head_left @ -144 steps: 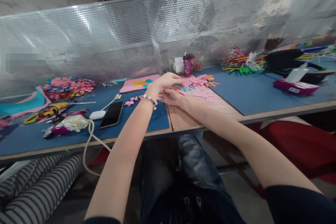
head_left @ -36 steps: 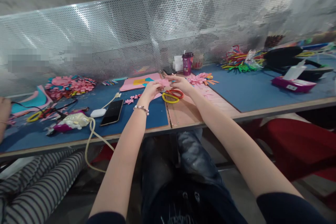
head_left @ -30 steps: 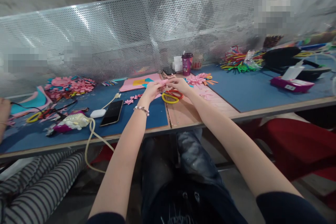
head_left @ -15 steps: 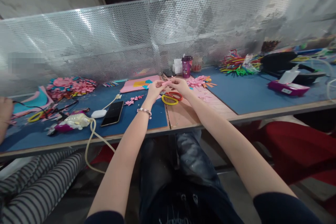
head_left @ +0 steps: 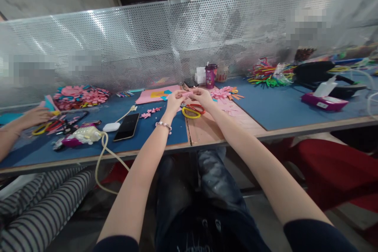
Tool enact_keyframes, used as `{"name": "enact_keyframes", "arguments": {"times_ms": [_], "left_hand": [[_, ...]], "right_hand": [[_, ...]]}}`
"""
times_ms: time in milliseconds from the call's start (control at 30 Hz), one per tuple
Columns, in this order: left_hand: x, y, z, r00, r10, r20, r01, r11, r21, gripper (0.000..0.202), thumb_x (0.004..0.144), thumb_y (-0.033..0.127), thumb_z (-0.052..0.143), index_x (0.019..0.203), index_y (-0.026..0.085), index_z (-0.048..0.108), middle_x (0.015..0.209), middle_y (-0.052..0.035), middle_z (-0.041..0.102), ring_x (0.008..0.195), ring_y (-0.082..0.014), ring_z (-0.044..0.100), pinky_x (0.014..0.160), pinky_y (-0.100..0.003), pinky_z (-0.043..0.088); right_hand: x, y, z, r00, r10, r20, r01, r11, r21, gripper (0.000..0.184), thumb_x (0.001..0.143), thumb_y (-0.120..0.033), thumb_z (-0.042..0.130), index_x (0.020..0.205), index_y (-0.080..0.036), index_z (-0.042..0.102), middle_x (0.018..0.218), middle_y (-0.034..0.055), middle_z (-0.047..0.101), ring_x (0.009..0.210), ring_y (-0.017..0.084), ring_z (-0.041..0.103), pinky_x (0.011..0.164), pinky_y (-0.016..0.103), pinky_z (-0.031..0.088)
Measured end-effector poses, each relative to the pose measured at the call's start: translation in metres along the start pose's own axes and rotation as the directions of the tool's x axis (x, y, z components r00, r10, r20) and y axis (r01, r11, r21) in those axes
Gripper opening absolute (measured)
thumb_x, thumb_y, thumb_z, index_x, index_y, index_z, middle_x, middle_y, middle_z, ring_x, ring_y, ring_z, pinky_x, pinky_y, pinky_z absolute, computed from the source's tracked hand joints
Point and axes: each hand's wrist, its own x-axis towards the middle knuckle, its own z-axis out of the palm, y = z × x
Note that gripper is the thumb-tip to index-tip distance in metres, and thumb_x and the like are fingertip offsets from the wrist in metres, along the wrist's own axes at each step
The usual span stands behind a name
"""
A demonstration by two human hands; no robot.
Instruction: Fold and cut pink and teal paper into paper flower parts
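Since the pink paper piece (head_left: pixel 186 93), pinched between our left hand (head_left: pixel 174 101) and right hand (head_left: pixel 201 96), looks light and crease-prone, we judge a gentle fingertip grip at its ends best; scissors (head_left: pixel 192 110) lie just beneath on the worktop (head_left: pixel 206 134).

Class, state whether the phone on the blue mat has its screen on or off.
Off: the phone lies face up, its screen uniformly black.

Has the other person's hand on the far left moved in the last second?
Yes. The co-worker's hand has slid rightward over the blue table, closer to the phone, and is now near the yellow-handled scissors.
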Motion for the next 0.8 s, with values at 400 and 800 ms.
{"name": "enact_keyframes", "arguments": {"times_ms": [400, 800], "left_hand": [[0.0024, -0.0029, 0.0003, 1.000, -0.011, -0.016, 0.011, 0.999, 0.036, 0.027, 0.071, 0.024, 0.077, 0.095, 0.014, 0.070, 0.087, -0.0069, 0.073, 0.075, -0.0163, 0.067, 0.064, -0.027, 0.054], [0.0014, -0.0044, -0.0022, 0.999, -0.015, 0.034, 0.014, 0.999, 0.035, 0.024, 0.073, 0.024, 0.077, 0.093, 0.014, 0.070, 0.083, -0.0075, 0.073, 0.075, -0.0169, 0.068, 0.063, -0.027, 0.053]], "right_hand": [[-0.0006, -0.0040, 0.0014, 0.996, 0.078, -0.049, -0.079, 0.997, -0.017, 0.034, 0.065, -0.037, 0.085, 0.082, -0.015, 0.066, 0.076, 0.0035, 0.071, 0.068, 0.011, 0.064, 0.071, 0.025, 0.055], [-0.0030, -0.0056, -0.0002, 0.992, 0.126, 0.002, -0.126, 0.992, 0.030, 0.036, 0.064, -0.036, 0.086, 0.082, -0.014, 0.065, 0.072, 0.0013, 0.068, 0.062, 0.010, 0.062, 0.062, 0.023, 0.054]]}}
